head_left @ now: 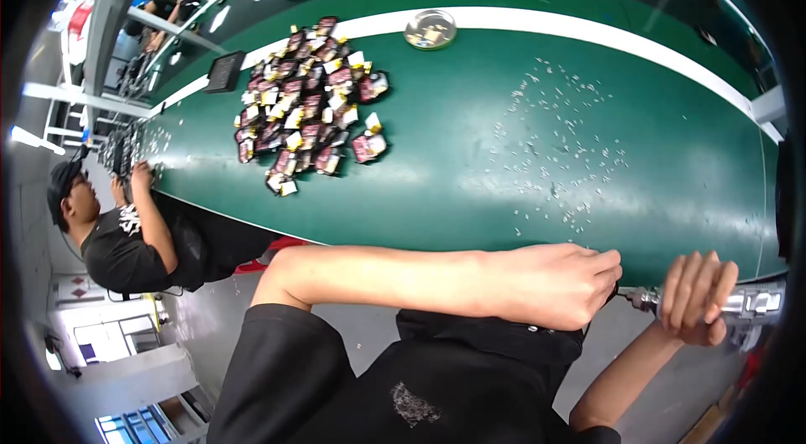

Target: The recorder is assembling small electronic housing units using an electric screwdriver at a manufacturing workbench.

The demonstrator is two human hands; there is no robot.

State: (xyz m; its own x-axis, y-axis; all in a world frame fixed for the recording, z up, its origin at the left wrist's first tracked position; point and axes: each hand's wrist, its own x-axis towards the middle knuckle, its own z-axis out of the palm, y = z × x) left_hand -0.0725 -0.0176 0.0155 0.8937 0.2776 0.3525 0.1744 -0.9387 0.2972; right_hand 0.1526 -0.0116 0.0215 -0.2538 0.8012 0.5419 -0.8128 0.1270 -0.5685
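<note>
My left hand (564, 283) reaches across from the left, closed in a fist at the bench's near edge. A small dark piece shows past its fingers, mostly hidden, so I cannot make out its kind. Just to the right, my right hand (695, 300) has its fingers wrapped round a silver power tool (751, 303). The tool's chuck (642, 299) and thin bit point left, toward the dark piece at my left fist. Whether bit and piece touch is too small to tell.
Small black units (311, 104) with pink faces and white-yellow tabs lie heaped on the green bench (437, 167). White slivers (558, 142) are scattered at right. A round dish (431, 29) holds yellowish pieces; a black tray (225, 72) lies farther left. A co-worker (126, 234) works at far left.
</note>
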